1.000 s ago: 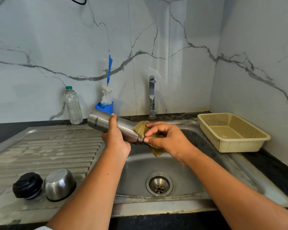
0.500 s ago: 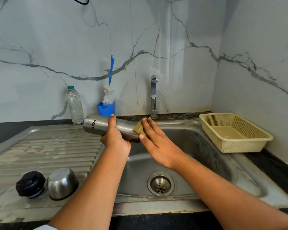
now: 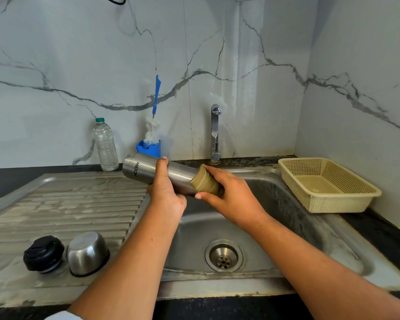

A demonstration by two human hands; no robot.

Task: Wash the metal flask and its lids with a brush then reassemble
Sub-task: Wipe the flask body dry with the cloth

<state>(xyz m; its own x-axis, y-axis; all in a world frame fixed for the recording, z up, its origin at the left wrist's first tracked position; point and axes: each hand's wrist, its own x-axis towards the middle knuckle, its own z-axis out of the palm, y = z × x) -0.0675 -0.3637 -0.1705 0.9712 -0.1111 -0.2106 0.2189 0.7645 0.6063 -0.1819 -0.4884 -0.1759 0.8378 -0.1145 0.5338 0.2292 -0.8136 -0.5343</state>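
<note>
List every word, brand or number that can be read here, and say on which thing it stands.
"MILTON": dark letters, turned sideways, on the metal flask.
No other text can be read: the plastic bottle and the black lid show no legible marks.

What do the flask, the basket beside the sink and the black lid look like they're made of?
Flask: brushed stainless steel, judging by its satin grey sheen and soft highlights. Basket: probably plastic, matte beige with moulded perforated walls. Black lid: seemingly matte plastic with a ridged top; its paler base ring is unclear.
</note>
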